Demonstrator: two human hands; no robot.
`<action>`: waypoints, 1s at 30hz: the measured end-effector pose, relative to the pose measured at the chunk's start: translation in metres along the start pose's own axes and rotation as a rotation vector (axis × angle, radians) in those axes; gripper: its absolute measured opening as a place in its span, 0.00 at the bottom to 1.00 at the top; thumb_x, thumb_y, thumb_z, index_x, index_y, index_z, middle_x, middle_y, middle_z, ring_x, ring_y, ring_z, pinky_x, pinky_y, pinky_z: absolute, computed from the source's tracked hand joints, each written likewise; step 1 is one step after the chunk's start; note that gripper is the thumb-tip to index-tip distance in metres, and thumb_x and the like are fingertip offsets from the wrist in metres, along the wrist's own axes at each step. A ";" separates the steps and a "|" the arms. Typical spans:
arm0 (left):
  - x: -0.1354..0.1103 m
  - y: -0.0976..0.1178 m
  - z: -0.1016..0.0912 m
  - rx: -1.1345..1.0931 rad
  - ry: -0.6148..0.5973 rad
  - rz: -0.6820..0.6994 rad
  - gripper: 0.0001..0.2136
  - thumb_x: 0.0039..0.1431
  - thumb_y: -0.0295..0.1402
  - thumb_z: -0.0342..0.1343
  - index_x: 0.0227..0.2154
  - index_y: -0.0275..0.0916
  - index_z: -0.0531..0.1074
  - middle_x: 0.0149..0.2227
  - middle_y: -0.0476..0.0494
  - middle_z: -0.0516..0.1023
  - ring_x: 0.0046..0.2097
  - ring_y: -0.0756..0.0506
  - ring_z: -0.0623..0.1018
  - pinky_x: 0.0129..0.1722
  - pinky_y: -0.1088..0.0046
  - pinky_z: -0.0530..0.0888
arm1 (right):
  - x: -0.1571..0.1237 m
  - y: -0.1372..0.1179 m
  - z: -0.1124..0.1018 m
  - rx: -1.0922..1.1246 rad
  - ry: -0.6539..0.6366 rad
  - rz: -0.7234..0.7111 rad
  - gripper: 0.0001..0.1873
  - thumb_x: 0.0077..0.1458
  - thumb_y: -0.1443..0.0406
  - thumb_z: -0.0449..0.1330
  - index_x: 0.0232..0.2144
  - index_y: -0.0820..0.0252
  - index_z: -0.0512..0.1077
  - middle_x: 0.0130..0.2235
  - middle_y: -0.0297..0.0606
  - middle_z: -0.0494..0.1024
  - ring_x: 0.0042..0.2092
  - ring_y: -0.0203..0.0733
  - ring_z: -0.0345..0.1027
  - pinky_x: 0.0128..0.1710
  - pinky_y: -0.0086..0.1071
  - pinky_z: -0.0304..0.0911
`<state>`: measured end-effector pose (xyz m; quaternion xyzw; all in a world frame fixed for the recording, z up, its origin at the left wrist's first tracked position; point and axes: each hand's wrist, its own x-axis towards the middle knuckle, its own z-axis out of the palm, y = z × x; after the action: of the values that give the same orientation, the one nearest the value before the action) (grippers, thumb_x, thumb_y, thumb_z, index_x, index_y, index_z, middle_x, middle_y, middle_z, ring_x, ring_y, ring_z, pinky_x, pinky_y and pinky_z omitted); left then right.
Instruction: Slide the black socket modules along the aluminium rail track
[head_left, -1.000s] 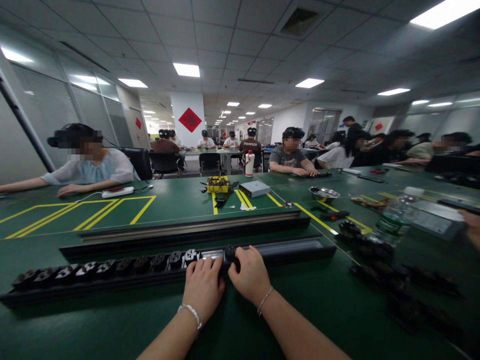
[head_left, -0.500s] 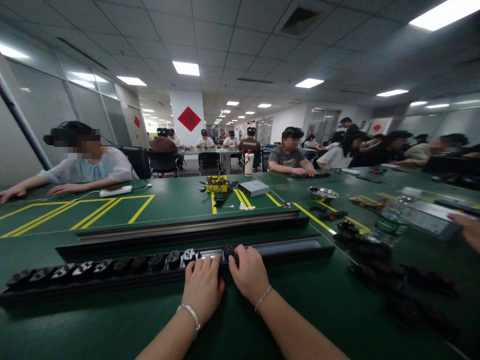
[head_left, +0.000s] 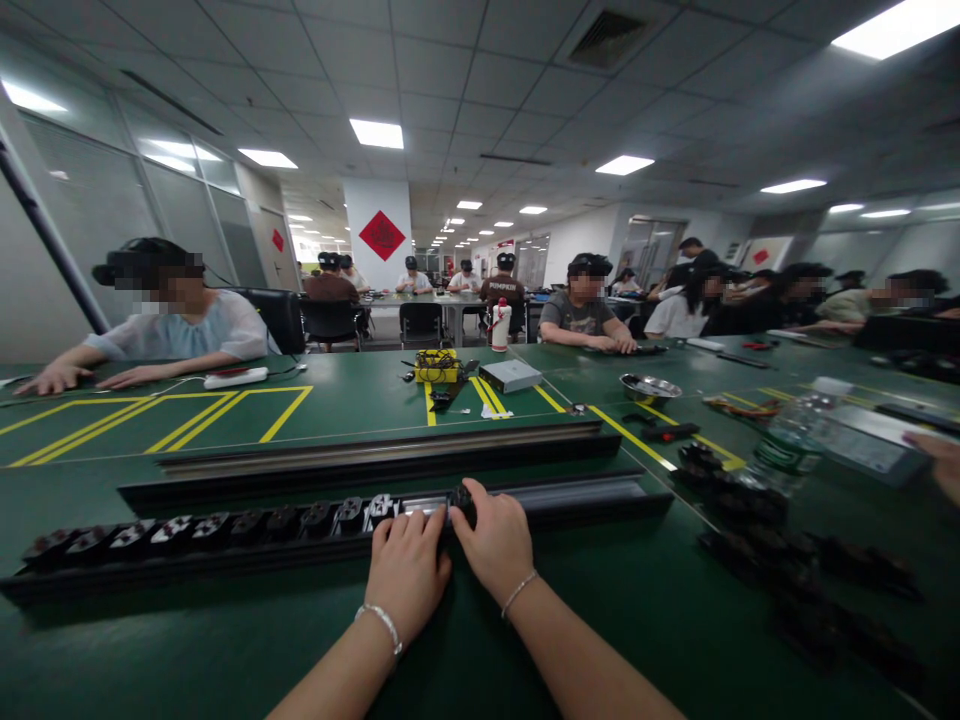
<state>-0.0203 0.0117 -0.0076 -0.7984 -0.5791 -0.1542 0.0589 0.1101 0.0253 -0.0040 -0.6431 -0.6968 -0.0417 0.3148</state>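
A long black channel rail lies across the table in front of me. Along its left half sits a row of black socket-like modules, some with silvery faces. My left hand rests on the rail's near edge, its fingers bent over the wall beside the last module in the row. Closed round a single black module at the rail's middle is my right hand, thumb and fingers on its sides. A bright strip of channel shows between this module and the row. The module's underside is hidden.
Behind lies a second black rail. To the right are a pile of black modules, a water bottle, a metal bowl and another person's hand. A yellow box with cables stands farther back.
The right hand has shifted slightly left, and more of the module shows in its grasp. My left hand keeps its place on the rail. The whole view has tilted a little.
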 end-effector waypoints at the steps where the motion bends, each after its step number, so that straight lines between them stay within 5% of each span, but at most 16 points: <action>1: 0.000 0.000 0.000 -0.001 0.001 -0.003 0.21 0.52 0.31 0.46 0.51 0.44 0.61 0.43 0.45 0.70 0.46 0.43 0.66 0.49 0.62 0.55 | 0.000 0.000 0.000 -0.001 0.001 0.006 0.19 0.54 0.57 0.50 0.46 0.57 0.67 0.35 0.39 0.76 0.38 0.42 0.67 0.43 0.34 0.52; 17: -0.001 0.001 0.000 -0.001 0.001 -0.008 0.20 0.52 0.30 0.45 0.51 0.44 0.61 0.43 0.44 0.71 0.46 0.43 0.67 0.50 0.62 0.54 | 0.002 -0.002 0.001 -0.031 -0.014 0.007 0.15 0.53 0.59 0.52 0.42 0.56 0.67 0.32 0.37 0.76 0.35 0.40 0.68 0.38 0.33 0.51; 30: 0.000 -0.001 0.001 -0.008 0.014 -0.005 0.20 0.53 0.28 0.45 0.50 0.45 0.62 0.42 0.45 0.71 0.45 0.44 0.67 0.50 0.62 0.55 | 0.002 -0.002 0.003 0.011 0.000 0.015 0.15 0.53 0.60 0.51 0.42 0.57 0.68 0.31 0.37 0.77 0.36 0.41 0.68 0.44 0.34 0.49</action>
<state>-0.0208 0.0123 -0.0084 -0.7960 -0.5802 -0.1622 0.0591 0.1070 0.0280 -0.0052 -0.6467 -0.6921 -0.0357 0.3187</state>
